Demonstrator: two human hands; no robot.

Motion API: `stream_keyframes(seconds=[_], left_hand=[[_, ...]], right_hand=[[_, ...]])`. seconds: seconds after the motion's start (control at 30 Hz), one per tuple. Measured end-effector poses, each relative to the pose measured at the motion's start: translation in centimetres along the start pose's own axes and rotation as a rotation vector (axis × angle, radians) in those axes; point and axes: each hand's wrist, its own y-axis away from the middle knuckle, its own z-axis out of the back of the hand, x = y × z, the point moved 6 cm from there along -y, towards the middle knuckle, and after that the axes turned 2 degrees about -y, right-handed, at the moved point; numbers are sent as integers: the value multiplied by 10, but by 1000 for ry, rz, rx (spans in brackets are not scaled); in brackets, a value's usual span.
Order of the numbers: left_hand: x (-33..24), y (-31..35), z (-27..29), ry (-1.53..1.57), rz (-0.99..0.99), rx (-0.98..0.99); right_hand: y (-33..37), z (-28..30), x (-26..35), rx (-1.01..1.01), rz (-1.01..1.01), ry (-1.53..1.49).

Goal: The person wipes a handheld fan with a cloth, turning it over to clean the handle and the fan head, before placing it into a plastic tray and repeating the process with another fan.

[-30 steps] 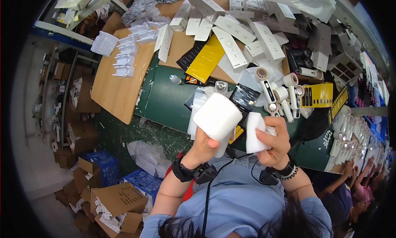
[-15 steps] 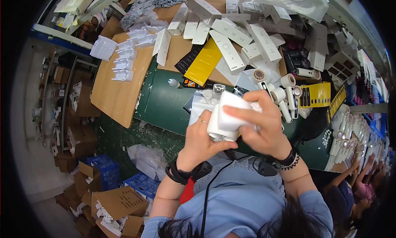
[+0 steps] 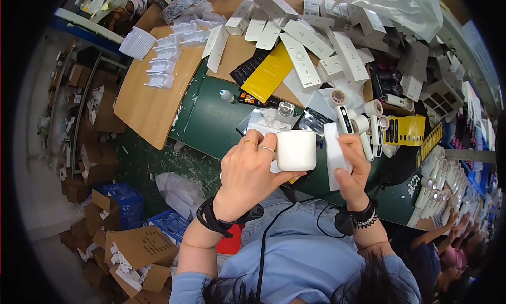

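Note:
My left hand (image 3: 252, 164) grips a smooth white cylindrical housing (image 3: 296, 151) with rounded edges, fingers on top and thumb underneath. Just to its right, my right hand (image 3: 352, 169) pinches a white sponge block (image 3: 333, 156), seen as an upright slab. A small gap separates sponge and housing. Behind them on the green table (image 3: 211, 122) are a clear round part with a metallic centre (image 3: 285, 110) and a black tray of small parts (image 3: 314, 120). Several white handheld devices (image 3: 345, 119) lie beyond my right hand.
White boxes (image 3: 300, 61) pile up at the back beside a yellow sheet (image 3: 268, 74). A small bottle (image 3: 226, 96) stands left of centre. White paper inserts (image 3: 159, 72) line a wooden board (image 3: 142, 106). Cartons (image 3: 142, 251) and a blue crate (image 3: 124, 209) stand lower left. Other people's arms (image 3: 443, 230) show at right.
The sponge has come off the housing and moved right with my right hand. My left hand has turned the housing, whose smooth side now faces up. The view has shifted slightly.

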Motion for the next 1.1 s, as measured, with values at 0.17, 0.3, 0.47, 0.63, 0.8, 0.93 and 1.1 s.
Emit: stream_keyframes(seconds=[0.17,0.3,0.47,0.63,0.8,0.93,1.1], left_hand=[[-1,0,-7,-24,-26,1],[4,1,-18,-76,24,64],[13,5,-44,-159,18,113],[13,8,-59,-70,109,189],[18,4,-61,-30,176,243],[18,12,-63,10,179,222],[16,7,-64,-39,66,165]], right_hand=[[-1,-18,11,7,24,163],[-14,-34,37,68,70,485],[-17,-47,32,185,172,739],[-9,-43,16,134,165,778],[-21,-48,12,217,197,765],[-19,-26,3,94,89,799],[-14,-53,15,216,213,696]])
